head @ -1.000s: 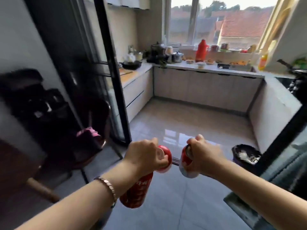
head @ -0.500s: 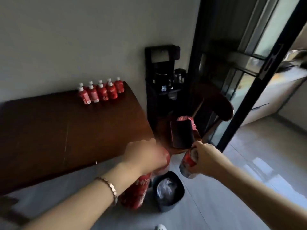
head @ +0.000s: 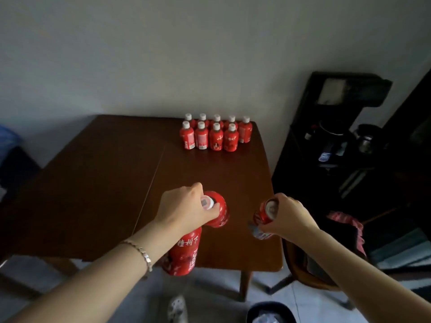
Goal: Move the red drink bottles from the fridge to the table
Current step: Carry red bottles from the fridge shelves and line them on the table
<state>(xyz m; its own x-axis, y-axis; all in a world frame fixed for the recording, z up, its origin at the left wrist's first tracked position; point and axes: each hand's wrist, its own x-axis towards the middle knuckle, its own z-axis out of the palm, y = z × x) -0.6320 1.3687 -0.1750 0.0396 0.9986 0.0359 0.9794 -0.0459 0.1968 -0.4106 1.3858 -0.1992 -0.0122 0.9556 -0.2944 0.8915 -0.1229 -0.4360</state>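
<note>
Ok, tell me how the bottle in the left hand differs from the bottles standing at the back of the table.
The bottle in the left hand hangs in the air over the table's near edge, gripped at its neck by the left hand; the group of bottles on the table stands upright in two rows, untouched. The held one is seen from above, cap towards the camera; the group is seen side-on. Both have red labels and white caps.

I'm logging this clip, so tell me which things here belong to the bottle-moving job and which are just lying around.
Part of the job:
- left hand holding two red bottles
- right hand holding one red bottle
- group of red bottles already standing on the wooden table

Just lying around:
- black drinks machine
- chair
- bin
</note>
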